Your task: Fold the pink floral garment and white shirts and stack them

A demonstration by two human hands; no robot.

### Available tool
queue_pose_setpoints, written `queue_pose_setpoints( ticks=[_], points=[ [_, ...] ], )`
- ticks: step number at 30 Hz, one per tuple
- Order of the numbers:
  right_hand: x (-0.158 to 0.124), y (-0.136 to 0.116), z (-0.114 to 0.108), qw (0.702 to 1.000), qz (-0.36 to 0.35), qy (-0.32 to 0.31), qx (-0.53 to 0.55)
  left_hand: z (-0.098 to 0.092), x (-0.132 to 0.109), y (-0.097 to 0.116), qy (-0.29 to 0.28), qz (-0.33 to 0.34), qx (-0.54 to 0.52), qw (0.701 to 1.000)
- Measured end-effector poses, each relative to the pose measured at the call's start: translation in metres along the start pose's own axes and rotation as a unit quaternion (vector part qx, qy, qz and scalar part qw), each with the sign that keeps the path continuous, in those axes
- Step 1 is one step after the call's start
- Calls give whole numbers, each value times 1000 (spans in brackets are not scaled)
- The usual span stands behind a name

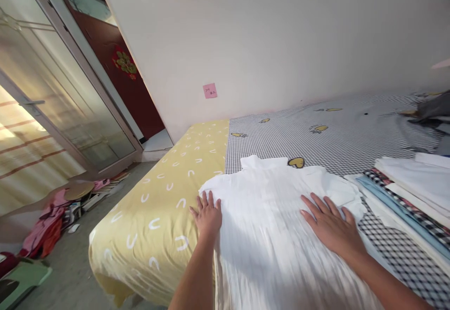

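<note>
A white collared shirt (pixel 262 216) lies spread on the bed, its collar toward the wall and its lower part running out of view at the bottom. My left hand (pixel 208 214) rests at the shirt's left edge, fingers apart, partly over the yellow sheet. On the right half of the shirt, near the sleeve, my right hand (pixel 330 225) lies flat with its fingers spread. Neither hand grips anything. Faint creases run lengthwise through the white cloth.
A stack of folded clothes (pixel 418 193) sits at the right. Beneath lie a yellow sheet (pixel 140 225) and a checked sheet (pixel 281 136). Dark clothing (pixel 434 108) is at the far right. Pink and red items (pixel 52 223) and a green stool (pixel 28 277) stand on the floor by the glass door (pixel 87 90).
</note>
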State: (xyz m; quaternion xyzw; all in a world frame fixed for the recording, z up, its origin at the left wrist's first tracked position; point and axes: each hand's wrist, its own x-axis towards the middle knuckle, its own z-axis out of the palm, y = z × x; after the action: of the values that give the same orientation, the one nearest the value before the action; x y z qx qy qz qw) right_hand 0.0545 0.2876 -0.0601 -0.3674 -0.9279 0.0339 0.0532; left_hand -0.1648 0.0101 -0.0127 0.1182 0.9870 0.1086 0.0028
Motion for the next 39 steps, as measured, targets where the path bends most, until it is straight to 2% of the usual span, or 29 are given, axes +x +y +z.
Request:
queue_pose_setpoints(
  ticks=[9, 20, 39],
  points=[
    [0, 2, 2, 1000, -6, 14, 11, 3, 0, -1, 5, -4, -3, 1000],
    [1, -4, -1, 999, -4, 32, -30, 2, 2, 0, 19, 1, -4, 1000],
    [2, -6, -4, 998, -13, 48, 31, 1, 4, 1, 29, -9, 10, 999]
  ],
)
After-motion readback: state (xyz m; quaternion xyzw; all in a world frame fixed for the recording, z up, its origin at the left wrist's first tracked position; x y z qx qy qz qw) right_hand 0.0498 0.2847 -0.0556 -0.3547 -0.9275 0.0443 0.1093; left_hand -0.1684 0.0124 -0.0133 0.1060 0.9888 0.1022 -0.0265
